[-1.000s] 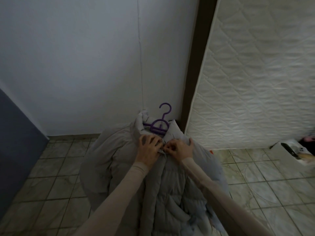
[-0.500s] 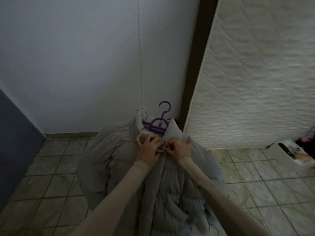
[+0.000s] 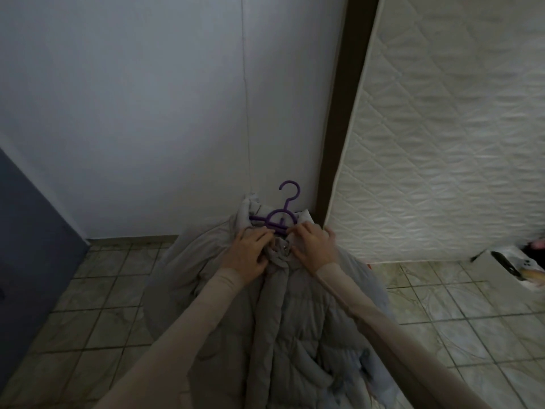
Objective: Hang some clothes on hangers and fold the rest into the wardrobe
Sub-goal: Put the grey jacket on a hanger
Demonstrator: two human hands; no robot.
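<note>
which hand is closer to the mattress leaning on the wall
Right. The right hand grips the puffer jacket collar just beside the mattress edge; the left hand holds the collar's other side, farther away.

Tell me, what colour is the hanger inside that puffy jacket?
Purple; the hanger shows in the head view, at the jacket collar.

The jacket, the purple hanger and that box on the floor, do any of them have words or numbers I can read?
No readable text anywhere.
Grey puffer jacket: no label or brand shows.
Purple hanger: plain, no markings visible.
White box at the right edge: it has dark shapes on it, but they are too blurred and dim to tell if any are words.
Mattress and wall: no writing.
</note>
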